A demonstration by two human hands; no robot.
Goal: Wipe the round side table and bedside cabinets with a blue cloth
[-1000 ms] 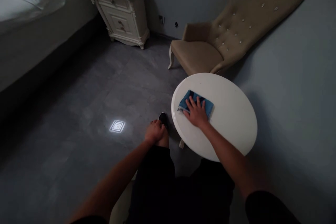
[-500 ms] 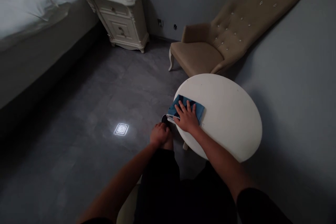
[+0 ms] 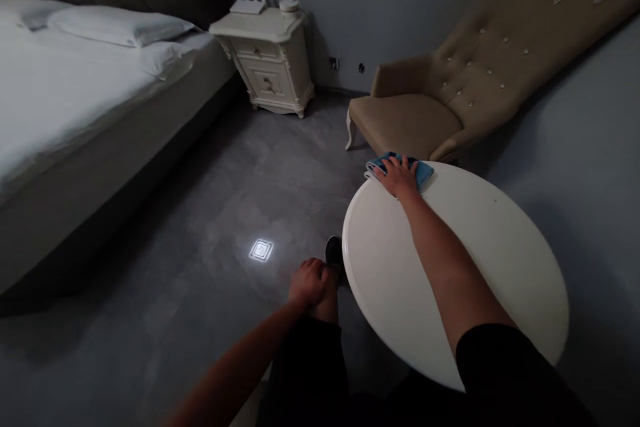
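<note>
My right hand [image 3: 399, 177] lies flat with fingers spread on a folded blue cloth [image 3: 425, 175] with darker patches and a pale edge. It presses the cloth at the far left rim of the round white table [image 3: 500, 267]; part of the cloth reaches past the edge. My left hand [image 3: 309, 282] is on my bent knee [image 3: 327, 300], its fingers curled over it and close together. Just left of the table edge a dark shoe [image 3: 333, 250] shows below the knee.
A tan tufted armchair [image 3: 407, 121] stands just behind the table. Against the wall is a white nightstand [image 3: 270, 73] bearing a router [image 3: 247, 5] and a small white object [image 3: 289, 8]. At left is a bed [image 3: 90, 93]. A lit square pattern [image 3: 261, 250] shows on the grey floor.
My right hand has slid the cloth away from me, from the table's left side to its far rim. The view has shifted; my left hand stays on the knee.
</note>
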